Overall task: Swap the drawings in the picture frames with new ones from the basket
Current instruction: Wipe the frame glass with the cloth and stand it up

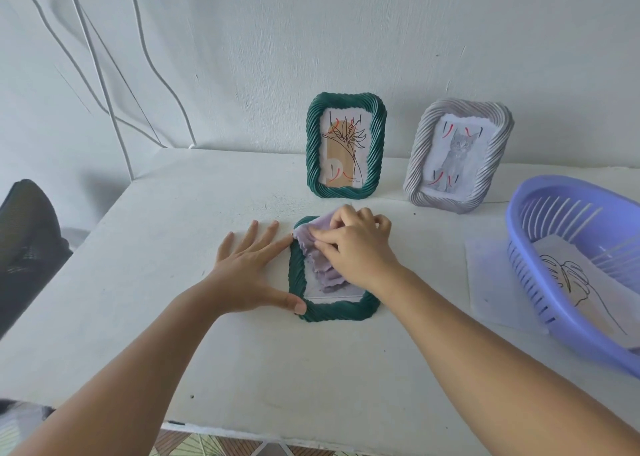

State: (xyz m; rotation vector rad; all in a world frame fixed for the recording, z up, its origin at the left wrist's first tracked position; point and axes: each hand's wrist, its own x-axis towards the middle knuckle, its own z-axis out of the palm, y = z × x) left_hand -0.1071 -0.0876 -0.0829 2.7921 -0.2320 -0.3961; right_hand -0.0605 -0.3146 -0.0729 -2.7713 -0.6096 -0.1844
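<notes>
A green frame (298, 275) lies flat on the white table (138, 282), near its middle, with a lilac drawing (320, 268) sitting crumpled in its opening. The right hand (353, 248) is over the upper part of the frame, fingers curled and pinching the wavy edge of that drawing. The left hand (249, 268) lies flat beside the frame with straight, spread fingers, grasping nothing; its thumb presses the frame's lower left corner and a fingertip touches the upper left corner.

Behind, against the wall, two more frames stand upright: a second green frame (346, 144) with a line drawing of a plant, and to its right a grey frame (457, 154) with a picture of a cat. At the right edge of the table sits a purple basket (540, 282) holding a sheet with a leaf outline (568, 282); another sheet of paper (491, 282) lies partly under the basket
</notes>
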